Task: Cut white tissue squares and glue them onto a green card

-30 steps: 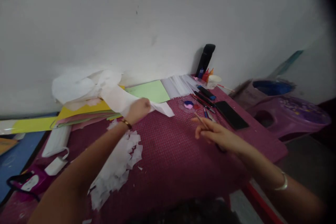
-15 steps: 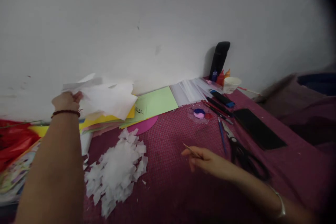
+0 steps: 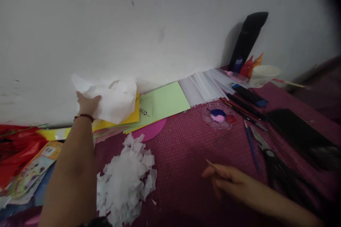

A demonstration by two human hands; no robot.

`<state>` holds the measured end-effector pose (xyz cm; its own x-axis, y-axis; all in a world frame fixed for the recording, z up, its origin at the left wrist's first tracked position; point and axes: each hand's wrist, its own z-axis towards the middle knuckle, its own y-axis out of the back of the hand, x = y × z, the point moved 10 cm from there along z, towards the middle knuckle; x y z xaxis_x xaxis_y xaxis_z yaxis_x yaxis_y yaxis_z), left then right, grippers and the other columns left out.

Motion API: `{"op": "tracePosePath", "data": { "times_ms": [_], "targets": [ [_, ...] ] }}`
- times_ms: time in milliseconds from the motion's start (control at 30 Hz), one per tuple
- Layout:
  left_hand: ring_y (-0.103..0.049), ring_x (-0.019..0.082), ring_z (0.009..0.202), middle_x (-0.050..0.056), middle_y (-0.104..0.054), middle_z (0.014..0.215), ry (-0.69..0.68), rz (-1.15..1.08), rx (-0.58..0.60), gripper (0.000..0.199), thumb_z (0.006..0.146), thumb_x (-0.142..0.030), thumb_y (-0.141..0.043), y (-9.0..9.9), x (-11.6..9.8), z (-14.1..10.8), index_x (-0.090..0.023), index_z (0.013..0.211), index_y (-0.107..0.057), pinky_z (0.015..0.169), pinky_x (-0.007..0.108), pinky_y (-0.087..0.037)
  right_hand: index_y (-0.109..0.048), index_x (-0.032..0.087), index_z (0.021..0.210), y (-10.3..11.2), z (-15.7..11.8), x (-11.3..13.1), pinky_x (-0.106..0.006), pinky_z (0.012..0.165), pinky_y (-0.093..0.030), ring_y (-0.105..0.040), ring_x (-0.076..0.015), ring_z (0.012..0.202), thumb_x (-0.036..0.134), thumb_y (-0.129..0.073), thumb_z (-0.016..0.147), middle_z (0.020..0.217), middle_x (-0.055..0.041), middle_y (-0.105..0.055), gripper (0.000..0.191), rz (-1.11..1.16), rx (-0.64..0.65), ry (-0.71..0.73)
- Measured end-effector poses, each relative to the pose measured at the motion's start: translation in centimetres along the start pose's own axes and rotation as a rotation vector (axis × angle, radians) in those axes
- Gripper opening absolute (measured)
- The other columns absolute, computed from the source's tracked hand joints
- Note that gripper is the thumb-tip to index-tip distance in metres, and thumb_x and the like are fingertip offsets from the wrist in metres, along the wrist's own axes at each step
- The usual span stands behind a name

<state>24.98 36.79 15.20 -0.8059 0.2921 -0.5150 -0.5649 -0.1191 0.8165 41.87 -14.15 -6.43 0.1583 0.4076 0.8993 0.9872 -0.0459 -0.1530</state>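
My left hand (image 3: pixel 88 105), a dark bead bracelet at its wrist, has hold of a crumpled white paper sheet (image 3: pixel 115 103) near the wall; its fingertips are partly hidden by the sheet. Beneath that lie yellow paper (image 3: pixel 135 110) and a light green sheet (image 3: pixel 165 100) with a small leaf drawing. A thin wooden stick (image 3: pixel 213 165), like a toothpick, is pinched in my right hand (image 3: pixel 226 179), above the maroon checked cloth. Between my arms is a heap of torn white paper pieces (image 3: pixel 128 181). Beyond my right hand sits a clear palette (image 3: pixel 206 117) with blue, pink and red paint.
To the right lie black-handled scissors (image 3: pixel 270 154), a blue paintbrush (image 3: pixel 251 145), pens and a dark phone (image 3: pixel 301 134). Paint bottles (image 3: pixel 247 67) and a white cup (image 3: pixel 263 76) stand at the back right. Red plastic (image 3: pixel 18 149) and booklets (image 3: pixel 34 173) are at the left.
My left hand has moved slightly right with the white sheet, its lifted part now lower. My right hand still pinches the stick, a little further right in view. The camera has shifted closer.
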Motion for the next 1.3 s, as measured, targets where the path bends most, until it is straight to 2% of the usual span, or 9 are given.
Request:
{"op": "tracePosePath", "data": {
  "times_ms": [133,267,333,433,567,667,933,1133,1300],
  "targets": [
    [-0.044,0.047,0.126,0.028,-0.031,0.150,-0.005,0.443,-0.113,0.106,0.075,-0.041,-0.073,1.8,-0.6,-0.1,-0.011,0.153,-0.008,0.099,0.067,-0.033,-0.060,0.020,0.116,-0.1,0.1,0.8,-0.027,0.062,-0.036,-0.053,-0.0153,0.071,0.036,-0.048,0.092,0.079,-0.0022,-0.060,0.031,-0.023,0.005,0.003],
    [-0.051,0.039,0.121,0.025,-0.034,0.150,-0.402,0.707,-0.281,0.071,0.088,-0.035,-0.054,1.7,-8.4,-3.7,-0.013,0.149,-0.024,0.096,0.061,-0.041,-0.059,0.016,0.113,-0.5,0.3,1.4,-0.025,0.064,-0.038,-0.053,-0.0137,0.069,0.028,-0.048,0.090,0.076,-0.0005,-0.060,0.028,-0.044,0.030,0.036],
    [-0.055,0.035,0.116,0.020,-0.045,0.141,-0.616,0.601,-0.153,0.050,0.091,-0.035,-0.049,-1.8,-12.1,-7.2,-0.014,0.136,-0.045,0.092,0.054,-0.047,-0.060,0.016,0.111,-0.7,0.4,1.5,-0.025,0.064,-0.039,-0.054,-0.0134,0.069,0.024,-0.049,0.088,0.076,-0.0002,-0.060,0.026,-0.042,0.038,0.050],
    [-0.057,0.028,0.113,0.013,-0.063,0.121,-0.987,0.418,0.236,0.037,0.093,-0.038,-0.049,-10.6,-16.6,-15.0,-0.016,0.121,-0.058,0.099,0.043,-0.046,-0.061,0.015,0.109,-1.0,0.3,1.5,-0.024,0.066,-0.040,-0.055,-0.0132,0.070,0.019,-0.049,0.087,0.075,-0.0001,-0.061,0.026,-0.043,0.051,0.060],
    [-0.043,0.032,0.135,0.020,-0.046,0.147,-1.193,0.250,0.649,0.070,0.082,-0.042,-0.069,-20.7,-18.5,-22.5,-0.014,0.141,-0.044,0.111,0.047,-0.036,-0.063,0.014,0.110,-1.3,0.1,1.4,-0.024,0.067,-0.042,-0.056,-0.0132,0.071,0.015,-0.049,0.086,0.076,-0.0003,-0.062,0.028,-0.064,0.061,0.045],
    [-0.041,0.037,0.137,0.022,-0.041,0.151,-1.222,0.237,0.699,0.086,0.073,-0.047,-0.077,-24.5,-18.7,-23.1,-0.016,0.145,-0.041,0.110,0.052,-0.036,-0.064,0.014,0.109,-1.0,-0.1,1.2,-0.023,0.065,-0.042,-0.056,-0.0124,0.070,0.013,-0.050,0.084,0.077,0.0001,-0.062,0.029,-0.063,0.040,0.023],
    [-0.048,0.029,0.132,0.016,-0.051,0.141,-1.206,0.182,0.672,0.065,0.082,-0.028,-0.065,-25.2,-18.9,-20.5,-0.018,0.143,-0.042,0.112,0.049,-0.038,-0.066,0.016,0.106,-0.1,-0.3,0.9,-0.021,0.062,-0.041,-0.055,-0.0115,0.069,0.016,-0.050,0.087,0.079,0.0001,-0.063,0.025,-0.043,0.015,0.003],
    [-0.046,0.029,0.134,0.017,-0.049,0.144,-1.217,0.256,0.709,0.070,0.075,-0.015,-0.060,-25.1,-18.9,-23.0,-0.013,0.142,-0.043,0.114,0.045,-0.038,-0.068,0.018,0.103,0.1,-0.6,1.3,-0.021,0.063,-0.041,-0.056,-0.0120,0.072,0.018,-0.049,0.089,0.083,0.0002,-0.065,0.024,-0.083,0.014,0.004],
    [-0.049,0.029,0.131,0.019,-0.050,0.144,-1.137,0.385,0.627,0.074,0.072,0.001,-0.048,-25.1,-18.8,-24.4,-0.011,0.144,-0.040,0.109,0.042,-0.041,-0.068,0.017,0.104,0.1,-0.9,1.8,-0.022,0.064,-0.041,-0.057,-0.0129,0.073,0.020,-0.048,0.090,0.084,-0.0013,-0.066,0.024,-0.116,0.018,0.022]
  ]
}}
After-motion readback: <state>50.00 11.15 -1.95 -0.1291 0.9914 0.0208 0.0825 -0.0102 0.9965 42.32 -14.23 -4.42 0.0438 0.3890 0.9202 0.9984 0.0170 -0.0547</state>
